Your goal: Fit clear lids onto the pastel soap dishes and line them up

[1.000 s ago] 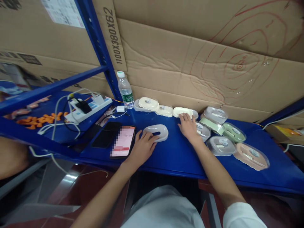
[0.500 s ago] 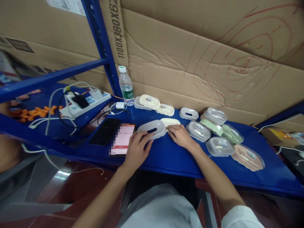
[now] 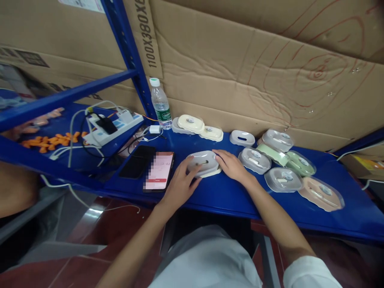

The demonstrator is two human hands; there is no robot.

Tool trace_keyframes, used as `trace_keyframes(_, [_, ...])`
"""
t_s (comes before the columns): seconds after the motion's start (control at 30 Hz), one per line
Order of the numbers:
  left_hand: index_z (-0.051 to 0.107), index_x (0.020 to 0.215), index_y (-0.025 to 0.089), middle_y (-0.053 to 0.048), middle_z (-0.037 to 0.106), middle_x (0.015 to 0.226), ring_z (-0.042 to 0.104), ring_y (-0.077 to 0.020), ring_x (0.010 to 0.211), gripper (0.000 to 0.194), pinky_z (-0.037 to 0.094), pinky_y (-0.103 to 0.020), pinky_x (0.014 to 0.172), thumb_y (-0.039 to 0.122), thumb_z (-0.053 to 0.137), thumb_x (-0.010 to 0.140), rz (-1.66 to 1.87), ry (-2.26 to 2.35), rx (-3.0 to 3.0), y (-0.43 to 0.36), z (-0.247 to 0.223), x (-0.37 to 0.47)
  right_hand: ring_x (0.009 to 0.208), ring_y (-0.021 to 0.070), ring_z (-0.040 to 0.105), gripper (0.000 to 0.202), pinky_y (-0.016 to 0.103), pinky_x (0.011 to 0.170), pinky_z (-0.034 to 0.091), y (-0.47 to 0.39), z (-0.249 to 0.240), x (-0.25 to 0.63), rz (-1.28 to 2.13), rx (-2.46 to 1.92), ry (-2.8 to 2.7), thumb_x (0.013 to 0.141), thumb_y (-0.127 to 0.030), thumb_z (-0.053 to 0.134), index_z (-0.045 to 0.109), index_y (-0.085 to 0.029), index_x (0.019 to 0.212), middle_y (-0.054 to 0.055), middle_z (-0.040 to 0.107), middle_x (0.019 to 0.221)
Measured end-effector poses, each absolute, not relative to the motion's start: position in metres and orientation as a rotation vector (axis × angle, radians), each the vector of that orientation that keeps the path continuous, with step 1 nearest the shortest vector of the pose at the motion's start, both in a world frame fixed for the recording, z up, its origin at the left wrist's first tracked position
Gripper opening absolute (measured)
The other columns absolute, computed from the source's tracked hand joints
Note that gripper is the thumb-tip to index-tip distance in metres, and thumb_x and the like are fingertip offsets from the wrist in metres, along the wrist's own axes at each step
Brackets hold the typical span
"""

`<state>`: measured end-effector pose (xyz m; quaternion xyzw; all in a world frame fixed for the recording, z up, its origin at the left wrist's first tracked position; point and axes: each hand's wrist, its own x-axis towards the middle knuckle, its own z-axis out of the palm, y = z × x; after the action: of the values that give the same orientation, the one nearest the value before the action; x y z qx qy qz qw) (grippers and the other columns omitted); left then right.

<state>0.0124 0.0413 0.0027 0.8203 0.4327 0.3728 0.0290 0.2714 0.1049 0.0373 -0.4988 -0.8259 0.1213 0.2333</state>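
A translucent grey oval plastic cover (image 3: 201, 158) with a slot in its middle lies over a cream oval plastic piece (image 3: 211, 173), which shows along the lower right edge. My left hand (image 3: 182, 178) grips the cover's left side, one finger reaching across near the slot. At the right end, the fingers of my right hand (image 3: 229, 163) press together against the edge of the cover. How far the cream piece extends underneath is hidden.
Oval boxes (image 3: 283, 179) in grey, green and pink stand to the right. Cream boxes (image 3: 191, 123) and a slotted grey cover (image 3: 242, 138) are at the back. A water bottle (image 3: 162, 108), phone (image 3: 159, 172), dark phone-like slab (image 3: 137, 161) and power strip (image 3: 126, 129) are left.
My left hand has brought the grey cover rightward over the cream piece. My right hand has shifted to the cover's right end. The view has tilted slightly.
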Motion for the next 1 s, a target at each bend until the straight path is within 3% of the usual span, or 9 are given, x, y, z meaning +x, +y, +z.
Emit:
trace_keyframes(0.1, [0.058,0.145,0.025,-0.019,0.041,0.164,0.045,-0.0383,0.152,0.042,0.049,-0.060,0.119,0.026,0.062,0.103,1.097,1.386,2.526,0.041,0.002,0.013,0.129,0.0279,0.068,0.040,0.048,0.111,0.054,0.108,0.035,0.275,0.337,-1.459,-2.182,0.111,-0.037,0.040,0.057,-0.024,0.145,0.011,0.070,0.143])
trace_keyframes(0.23, [0.058,0.143,0.024,-0.019,0.047,0.158,0.054,-0.0370,0.144,0.039,0.054,-0.057,0.115,0.027,0.060,0.104,1.018,1.414,2.534,0.042,0.001,0.013,0.118,0.0264,0.074,0.035,0.046,0.106,0.057,0.110,0.034,0.281,0.366,-1.488,-2.158,0.106,-0.029,0.047,0.058,-0.024,0.138,0.009,0.074,0.136])
trace_keyframes(0.4, [0.062,0.139,0.022,-0.019,0.051,0.154,0.058,-0.0355,0.139,0.035,0.056,-0.053,0.113,0.027,0.059,0.105,0.998,1.437,2.536,0.042,-0.001,0.013,0.129,0.0292,0.069,0.037,0.050,0.109,0.055,0.108,0.038,0.280,0.408,-1.404,-2.242,0.108,-0.029,0.042,0.059,-0.024,0.140,0.010,0.071,0.141])
trace_keyframes(0.73, [0.066,0.135,0.025,-0.015,0.054,0.154,0.061,-0.0343,0.137,0.032,0.059,-0.052,0.109,0.028,0.060,0.104,1.027,1.453,2.503,0.041,-0.002,0.013,0.140,0.0228,0.061,0.043,0.045,0.121,0.048,0.107,0.035,0.281,0.425,-1.173,-2.366,0.110,-0.031,0.039,0.061,-0.027,0.146,0.009,0.063,0.151])
trace_keyframes(0.87, [0.064,0.140,0.027,-0.015,0.051,0.159,0.057,-0.0364,0.143,0.035,0.054,-0.056,0.115,0.033,0.058,0.106,0.969,1.407,2.549,0.042,-0.001,0.011,0.147,0.0218,0.055,0.050,0.042,0.123,0.045,0.118,0.038,0.286,0.330,-1.240,-2.379,0.111,-0.039,0.041,0.046,-0.027,0.159,0.008,0.057,0.159])
trace_keyframes(0.93, [0.062,0.141,0.027,-0.015,0.048,0.162,0.053,-0.0383,0.147,0.038,0.052,-0.058,0.117,0.039,0.061,0.105,0.933,1.379,2.582,0.042,0.000,0.012,0.154,0.0272,0.046,0.057,0.050,0.128,0.038,0.134,0.037,0.288,0.218,-1.372,-2.297,0.111,-0.041,0.040,0.038,-0.021,0.164,0.014,0.049,0.165])
trace_keyframes(1.0, [0.062,0.138,0.026,-0.017,0.044,0.165,0.051,-0.0400,0.149,0.039,0.053,-0.060,0.116,0.042,0.065,0.103,0.938,1.400,2.579,0.042,-0.001,0.012,0.158,0.0360,0.037,0.060,0.065,0.129,0.027,0.153,0.033,0.289,0.106,-1.525,-2.162,0.110,-0.036,0.039,0.032,-0.014,0.165,0.023,0.044,0.166])
